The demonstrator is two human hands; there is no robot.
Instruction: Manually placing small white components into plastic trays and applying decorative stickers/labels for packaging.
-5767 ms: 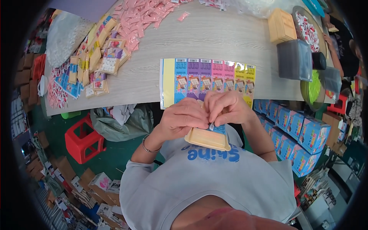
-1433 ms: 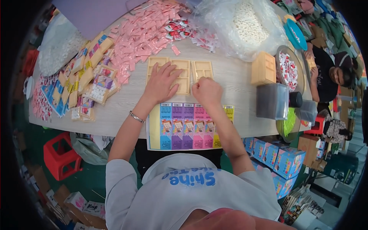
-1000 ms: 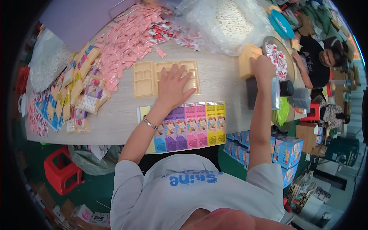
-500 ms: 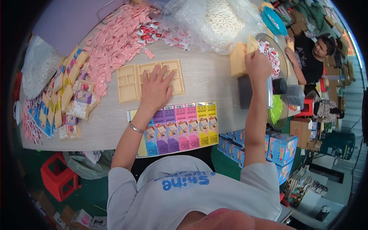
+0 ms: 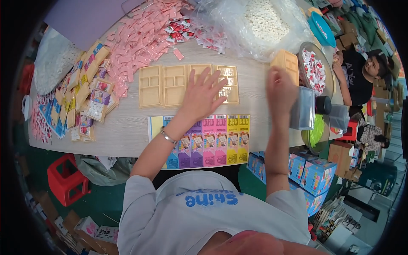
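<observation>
Several beige compartment trays stand side by side in a row on the table, the leftmost tray (image 5: 149, 97) beside another tray (image 5: 174, 97). My left hand (image 5: 203, 94) lies with fingers spread over the third tray, its fingertips reaching toward the rightmost tray (image 5: 230, 85). My right hand (image 5: 282, 91) is at the near left side of a stack of beige trays (image 5: 287, 61). It looks curled but is smeared by motion, so whether it holds anything is unclear. Nearer to me, a sheet of colourful printed cards (image 5: 208, 146) lies below the row.
Pink sachets (image 5: 140, 40) are heaped at the far left, beside packed trays (image 5: 91, 91). A plastic bag of white pieces (image 5: 267, 21) lies at the back. On the right are a bowl of red-and-white sachets (image 5: 313, 70), a clear container (image 5: 303, 108) and a co-worker (image 5: 355, 70).
Another tray now lies at the right end of the row. My left hand has shifted right along the trays. My right hand has come down from the top of the stack to its near side.
</observation>
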